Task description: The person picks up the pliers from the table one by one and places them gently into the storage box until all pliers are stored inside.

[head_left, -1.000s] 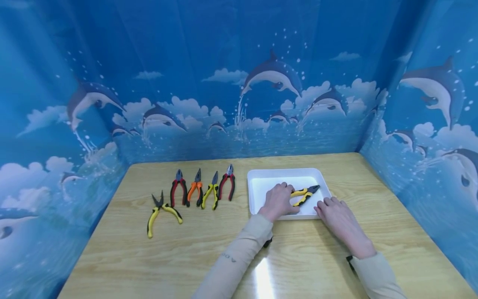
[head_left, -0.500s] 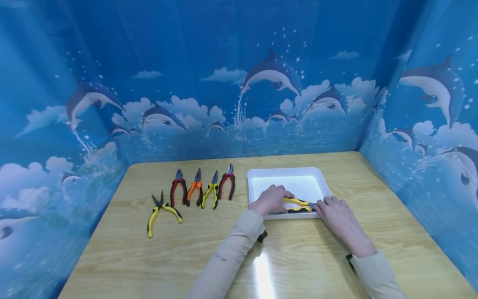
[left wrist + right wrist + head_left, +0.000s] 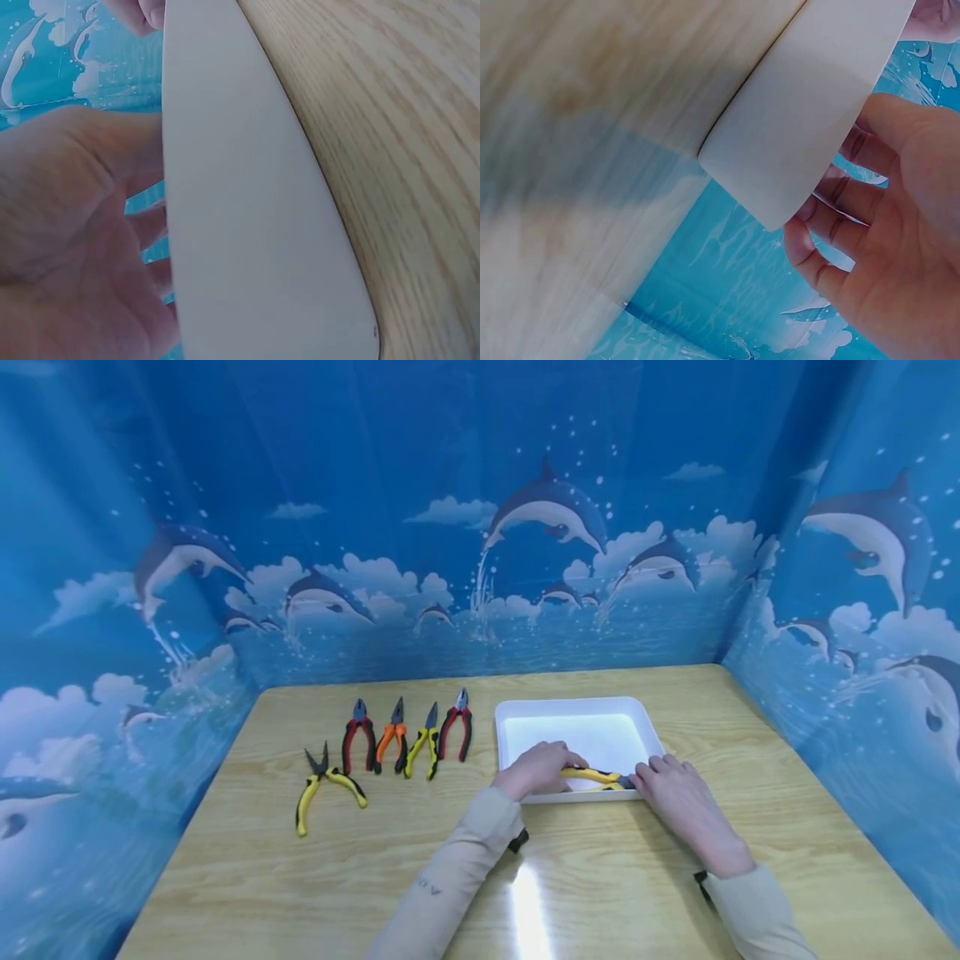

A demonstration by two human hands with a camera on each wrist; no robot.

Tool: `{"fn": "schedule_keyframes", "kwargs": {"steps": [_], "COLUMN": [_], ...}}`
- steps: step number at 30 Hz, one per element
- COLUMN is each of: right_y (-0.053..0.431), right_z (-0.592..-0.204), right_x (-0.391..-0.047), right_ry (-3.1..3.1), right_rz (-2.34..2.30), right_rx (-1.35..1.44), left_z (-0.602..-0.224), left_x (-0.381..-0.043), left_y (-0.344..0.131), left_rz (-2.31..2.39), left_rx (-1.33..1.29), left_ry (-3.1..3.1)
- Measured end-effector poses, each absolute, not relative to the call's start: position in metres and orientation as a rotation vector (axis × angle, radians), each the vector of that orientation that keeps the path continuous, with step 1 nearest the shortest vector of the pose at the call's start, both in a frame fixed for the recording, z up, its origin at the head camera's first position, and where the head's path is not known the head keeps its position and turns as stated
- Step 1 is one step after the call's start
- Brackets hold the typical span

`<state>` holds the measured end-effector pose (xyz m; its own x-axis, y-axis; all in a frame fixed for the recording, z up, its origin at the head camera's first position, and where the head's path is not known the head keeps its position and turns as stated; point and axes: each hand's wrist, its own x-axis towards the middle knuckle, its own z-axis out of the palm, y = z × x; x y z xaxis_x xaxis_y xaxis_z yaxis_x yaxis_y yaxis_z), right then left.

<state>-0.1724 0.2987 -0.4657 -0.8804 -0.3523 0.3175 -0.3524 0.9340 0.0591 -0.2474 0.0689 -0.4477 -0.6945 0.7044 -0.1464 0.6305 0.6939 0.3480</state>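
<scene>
Pale wood grain marks the table [image 3: 375,893], which spreads across the lower half of the head view. Nearest, at the bottom edge, are two light sleeves [image 3: 450,877], one at lower centre and one at lower right, with a bright streak of reflected light [image 3: 529,914] between them. Just above, right of centre, the left hand [image 3: 536,770] grasps the handles of the yellow-and-black pliers [image 3: 596,775], which lie along the near side inside the white tray [image 3: 570,731], jaw end pointing right. The right hand [image 3: 686,797] holds the tray's near right corner, fingers bent over the rim beside the pliers' tip. Both wrist views show the tray's outer wall and hide the pliers.

Left of centre, spread-legged yellow pliers [image 3: 321,769] lie apart from a row set a little farther back: red-and-black pliers [image 3: 360,720], orange-and-black pliers [image 3: 395,729], slim yellow pliers [image 3: 431,732] and red-handled pliers [image 3: 455,717], all tips toward the top. Behind everything, a blue curtain [image 3: 427,460] printed with leaping dolphins and clouds fills the upper frame and both sides.
</scene>
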Motion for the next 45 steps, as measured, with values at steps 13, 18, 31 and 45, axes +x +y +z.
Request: {"fn": "schedule_keyframes", "kwargs": {"steps": [13,18,31,45], "right_y": [0.297,0.297,0.299,0.300], "right_z": [-0.465,-0.466,-0.468,-0.468], "right_x": [-0.172,-0.171,-0.172,-0.172], "right_ry": [-2.760,-2.753,-2.721,-2.729], "right_rz": [0.004,-0.002,0.004,0.025], "right_rx": [0.528,0.538,0.557,0.559], "left_z": [-0.450,-0.449,-0.442,-0.438], "left_x": [-0.246,-0.243,-0.248,-0.263], "left_y": [0.065,0.061,0.032,-0.006], "left_rz": [0.459,0.582,0.940,1.051], "left_rx": [1.072,1.054,0.799,0.393], "left_ry": [2.650,2.771,3.128,3.328]}}
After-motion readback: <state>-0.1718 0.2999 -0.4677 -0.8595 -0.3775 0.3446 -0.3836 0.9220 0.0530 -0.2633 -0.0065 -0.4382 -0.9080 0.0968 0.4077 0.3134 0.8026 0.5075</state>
